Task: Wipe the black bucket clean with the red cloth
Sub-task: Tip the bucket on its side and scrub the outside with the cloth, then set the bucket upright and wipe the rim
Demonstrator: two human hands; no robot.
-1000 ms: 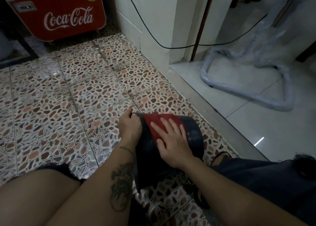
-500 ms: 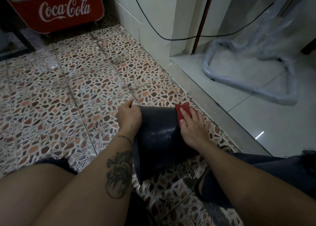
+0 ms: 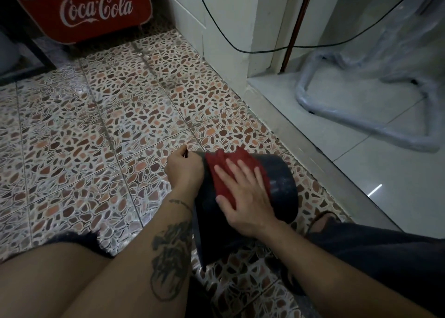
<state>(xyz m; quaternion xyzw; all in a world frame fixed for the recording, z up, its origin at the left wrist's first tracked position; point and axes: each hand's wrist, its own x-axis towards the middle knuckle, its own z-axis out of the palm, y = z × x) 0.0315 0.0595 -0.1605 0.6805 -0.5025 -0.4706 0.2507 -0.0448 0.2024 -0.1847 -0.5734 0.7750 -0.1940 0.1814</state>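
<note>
Dull, smudged black bucket [image 3: 281, 185] on its side, left hand [image 3: 184, 170] gripping its rim, right hand [image 3: 243, 197] flat, fingers apart, on red cloth [image 3: 231, 170].

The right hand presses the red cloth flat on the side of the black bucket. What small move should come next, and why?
Probably slide the right hand with the red woven cloth toward the bucket's base end. The black plastic bucket lies on its side on the pebble-patterned tile floor, steadied at the rim by the left hand, and dusty streaks show on the bare wall beyond the cloth.
</note>
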